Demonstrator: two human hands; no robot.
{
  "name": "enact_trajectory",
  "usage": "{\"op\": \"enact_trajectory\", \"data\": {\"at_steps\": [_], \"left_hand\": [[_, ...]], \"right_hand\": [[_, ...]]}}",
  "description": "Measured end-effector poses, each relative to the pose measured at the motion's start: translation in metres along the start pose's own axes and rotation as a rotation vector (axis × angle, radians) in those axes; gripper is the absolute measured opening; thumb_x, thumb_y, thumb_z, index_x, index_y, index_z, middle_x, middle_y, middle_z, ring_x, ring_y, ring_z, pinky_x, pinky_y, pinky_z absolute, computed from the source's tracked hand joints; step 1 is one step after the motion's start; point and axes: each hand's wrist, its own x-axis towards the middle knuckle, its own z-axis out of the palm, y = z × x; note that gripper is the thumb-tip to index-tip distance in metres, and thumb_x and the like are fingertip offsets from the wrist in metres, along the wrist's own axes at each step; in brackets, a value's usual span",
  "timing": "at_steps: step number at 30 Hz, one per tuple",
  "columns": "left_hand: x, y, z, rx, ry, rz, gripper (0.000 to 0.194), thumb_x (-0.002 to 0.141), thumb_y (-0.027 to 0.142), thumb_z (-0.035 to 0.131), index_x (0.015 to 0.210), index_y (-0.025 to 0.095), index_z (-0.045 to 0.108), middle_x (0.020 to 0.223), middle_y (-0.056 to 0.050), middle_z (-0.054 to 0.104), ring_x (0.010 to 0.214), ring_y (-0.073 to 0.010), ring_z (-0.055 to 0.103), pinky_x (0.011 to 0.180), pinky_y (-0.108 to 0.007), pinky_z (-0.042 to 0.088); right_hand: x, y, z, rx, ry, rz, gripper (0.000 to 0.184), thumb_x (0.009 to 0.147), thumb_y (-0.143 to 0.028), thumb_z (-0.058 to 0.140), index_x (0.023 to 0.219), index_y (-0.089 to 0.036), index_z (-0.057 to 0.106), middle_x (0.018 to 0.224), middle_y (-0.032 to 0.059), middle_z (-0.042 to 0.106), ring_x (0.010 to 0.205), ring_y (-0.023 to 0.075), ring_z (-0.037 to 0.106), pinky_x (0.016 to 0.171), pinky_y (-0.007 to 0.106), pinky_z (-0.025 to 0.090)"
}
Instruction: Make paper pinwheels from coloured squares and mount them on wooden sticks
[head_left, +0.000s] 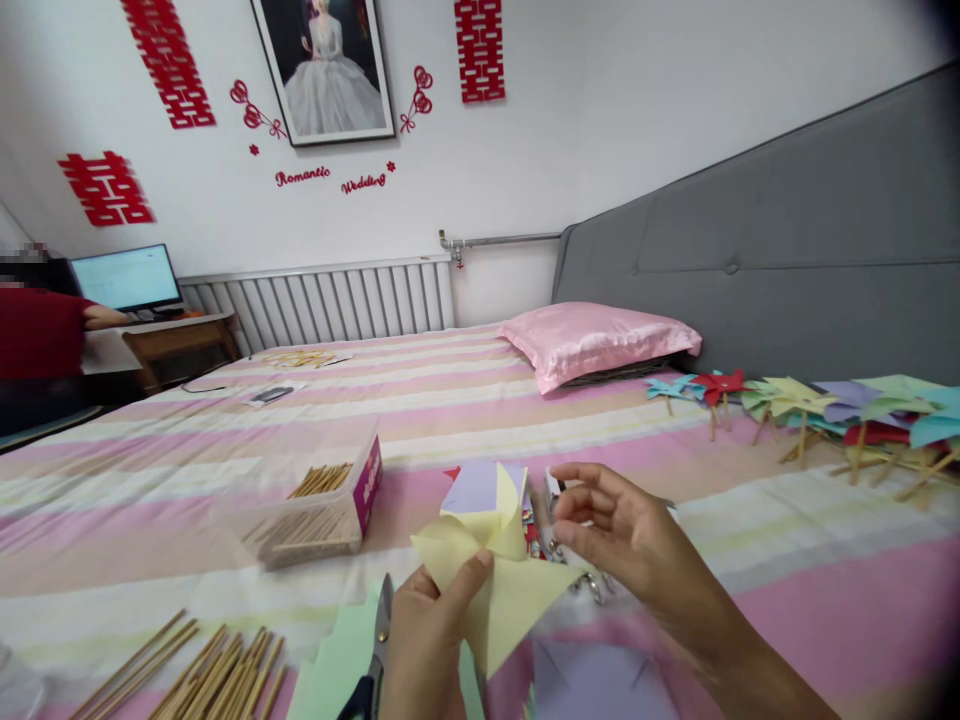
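At 6 o'clock, nearest the camera: left hand (431,640) grasping the yellow paper (517,600), thumb pressed on its middle where the points curl in. Likely that thumb stops the folds springing open. Paper is just past the left fingers, low centre. Right hand (630,535) at 4 o'clock, fingers curled, thumb near their tips, off the paper; can't tell if they pinch anything small. Probably near the small metal parts (596,588) for a short reach.

Clock from the yellow paper: scissors (382,635) at 8, handles toward the person, presumably for easy pickup, lying by green sheets (330,655). Loose sticks (225,675) at 8 too, farther out, roughly parallel. Purple sheet (600,680) at 5. Purple-topped stack (472,490) at 12, just beyond. Clear box (315,535) at 10, sticks inside, walls likely stop them rolling.

Farther: finished pinwheels (802,400) at 2, grouped by the headboard (765,240), probably out of the work area. Pink pillow (600,335) at 1.
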Motion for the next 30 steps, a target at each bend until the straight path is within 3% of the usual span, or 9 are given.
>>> {"op": "enact_trajectory", "data": {"at_steps": [3,5,9,12,17,23,30], "left_hand": [[0.001,0.001,-0.001,-0.015,0.052,0.016,0.037,0.066,0.020,0.071,0.100,0.006,0.064,0.071,-0.009,0.074,0.064,-0.0187,0.067,0.056,-0.022,0.048],[0.003,0.002,-0.002,-0.050,0.082,0.016,0.036,0.066,0.020,0.070,0.099,0.007,0.064,0.072,-0.008,0.074,0.065,-0.0186,0.067,0.056,-0.022,0.048],[0.005,0.005,-0.002,-0.115,0.102,0.004,0.031,0.065,0.019,0.072,0.095,0.012,0.067,0.072,-0.006,0.074,0.066,-0.0190,0.067,0.055,-0.022,0.048],[0.004,0.006,-0.001,-0.160,0.085,-0.007,0.029,0.065,0.017,0.072,0.093,0.013,0.067,0.072,-0.005,0.073,0.070,-0.0196,0.068,0.053,-0.021,0.048],[0.001,0.004,0.001,-0.184,0.040,-0.028,0.029,0.068,0.015,0.069,0.096,0.009,0.065,0.072,-0.008,0.073,0.077,-0.0217,0.068,0.055,-0.022,0.051],[-0.004,0.004,0.006,-0.230,0.037,-0.029,0.025,0.065,0.011,0.069,0.090,0.011,0.067,0.074,-0.008,0.074,0.074,-0.0218,0.069,0.060,-0.024,0.053],[-0.004,0.003,0.008,-0.242,0.012,-0.018,0.025,0.057,0.010,0.072,0.082,0.011,0.069,0.069,-0.005,0.073,0.072,-0.0222,0.068,0.056,-0.024,0.051]], "right_hand": [[-0.004,-0.006,-0.001,-0.028,-0.017,-0.083,0.022,0.075,-0.027,0.064,0.094,-0.020,0.055,0.061,-0.0057,0.051,0.055,0.0092,0.049,0.051,0.020,0.040],[-0.007,-0.007,-0.001,-0.068,-0.132,-0.076,0.016,0.077,-0.023,0.061,0.092,-0.020,0.057,0.058,-0.0056,0.053,0.050,0.0086,0.050,0.050,0.020,0.041],[-0.011,-0.003,0.005,-0.242,-0.376,-0.026,0.027,0.073,-0.011,0.059,0.099,-0.020,0.060,0.060,-0.0026,0.063,0.053,0.0116,0.059,0.055,0.024,0.046],[-0.012,0.001,0.011,-0.348,-0.422,-0.027,0.034,0.069,-0.007,0.058,0.099,-0.022,0.066,0.068,0.0003,0.068,0.059,0.0129,0.062,0.056,0.022,0.047],[-0.012,0.003,0.018,-0.404,-0.398,-0.069,0.034,0.065,-0.002,0.059,0.088,-0.024,0.072,0.070,-0.0011,0.072,0.057,0.0109,0.060,0.056,0.019,0.047],[-0.011,0.007,0.025,-0.410,-0.323,-0.079,0.014,0.066,-0.012,0.068,0.075,-0.022,0.075,0.060,-0.0010,0.070,0.051,0.0115,0.057,0.052,0.020,0.045],[-0.009,0.012,0.029,-0.124,-0.273,0.015,0.004,0.071,-0.018,0.068,0.069,-0.017,0.072,0.056,-0.0010,0.063,0.052,0.0116,0.058,0.051,0.020,0.044]]}}
